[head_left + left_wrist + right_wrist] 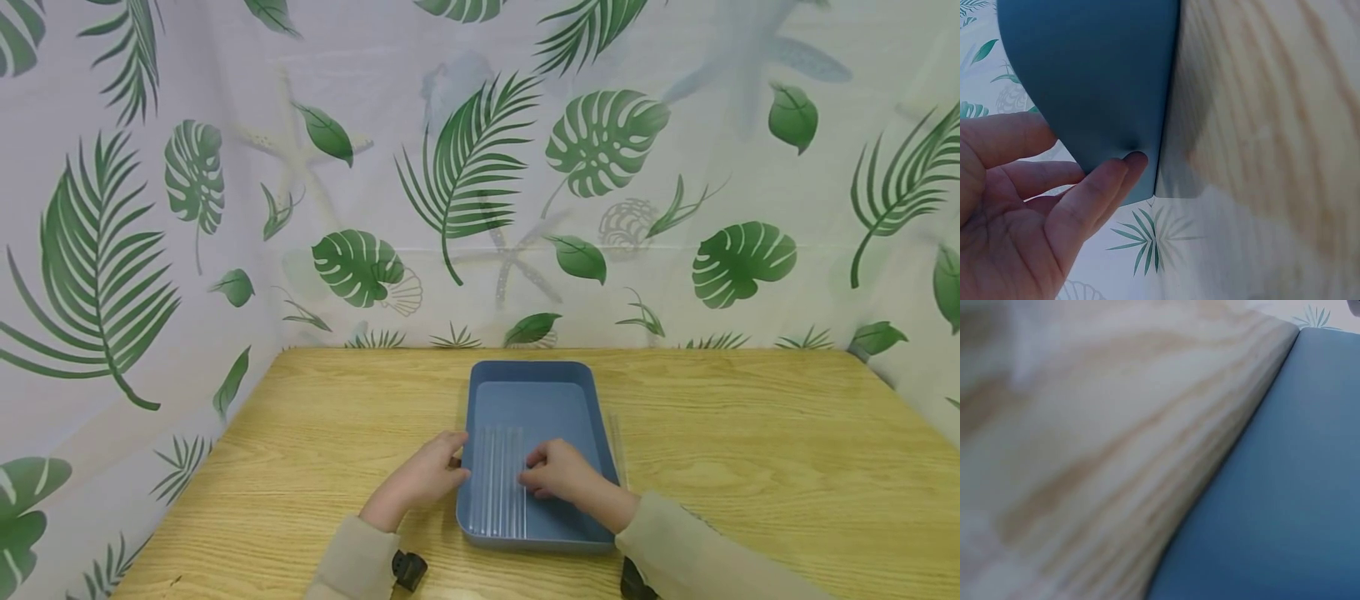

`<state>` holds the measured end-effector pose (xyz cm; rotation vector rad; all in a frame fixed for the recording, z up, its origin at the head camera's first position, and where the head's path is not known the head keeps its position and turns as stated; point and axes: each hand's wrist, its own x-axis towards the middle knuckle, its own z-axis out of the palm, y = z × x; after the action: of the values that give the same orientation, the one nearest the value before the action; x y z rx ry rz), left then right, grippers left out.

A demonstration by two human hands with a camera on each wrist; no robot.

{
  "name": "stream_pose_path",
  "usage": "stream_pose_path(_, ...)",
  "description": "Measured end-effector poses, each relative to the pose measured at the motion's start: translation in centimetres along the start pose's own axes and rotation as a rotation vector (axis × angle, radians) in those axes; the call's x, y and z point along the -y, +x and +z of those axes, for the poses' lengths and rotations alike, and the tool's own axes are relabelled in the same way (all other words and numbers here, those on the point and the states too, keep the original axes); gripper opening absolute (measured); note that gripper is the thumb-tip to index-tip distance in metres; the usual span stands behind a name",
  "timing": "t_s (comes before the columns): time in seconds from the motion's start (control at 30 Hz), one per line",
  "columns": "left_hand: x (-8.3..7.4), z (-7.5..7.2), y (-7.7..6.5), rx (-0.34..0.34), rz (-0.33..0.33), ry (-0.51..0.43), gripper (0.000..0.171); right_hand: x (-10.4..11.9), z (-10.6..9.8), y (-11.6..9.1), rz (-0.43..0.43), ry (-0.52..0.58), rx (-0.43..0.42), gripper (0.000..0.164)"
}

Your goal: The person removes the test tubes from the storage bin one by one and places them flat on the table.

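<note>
A shallow blue tray (pixel 536 373) lies on the wooden table. Several clear plastic tubes (pixel 498 500) are side by side along its left part, lengthwise. My left hand (pixel 426 477) is at the tray's left side; in the left wrist view its fingertips (pixel 1138 161) touch the outer wall, fingers relaxed. Over the tray floor, my right hand (pixel 562 477) has bent fingers right at the rightmost tube; I cannot tell whether they pinch it. The right wrist view shows only the tray's outer wall (pixel 1285 475) and the table, without the hand.
Another clear strip (pixel 617 437) lies along the tray's right outer side, partly hidden by the right arm. Wooden tabletop (pixel 750 433) extends on both sides of the tray. A leaf-print curtain (pixel 480 317) stands behind and at the sides. Each wrist carries a small black device (pixel 408 571).
</note>
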<state>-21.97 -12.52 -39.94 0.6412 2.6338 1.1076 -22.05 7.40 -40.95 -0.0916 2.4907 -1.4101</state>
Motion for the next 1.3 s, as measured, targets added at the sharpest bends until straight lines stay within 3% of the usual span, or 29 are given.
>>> stream_pose_path(0.57, -0.11, -0.07, -0.09, 0.004, -0.017, -0.017, 0.049, -0.02, 0.23, 0.07, 0.037, 0.157, 0.001, 0.022)
stream_pose_path(1.3, -0.16, 0.03, -0.18, -0.006, 0.003, -0.036, 0.049, 0.04, 0.71, 0.24, 0.042, 0.222, 0.029, 0.030)
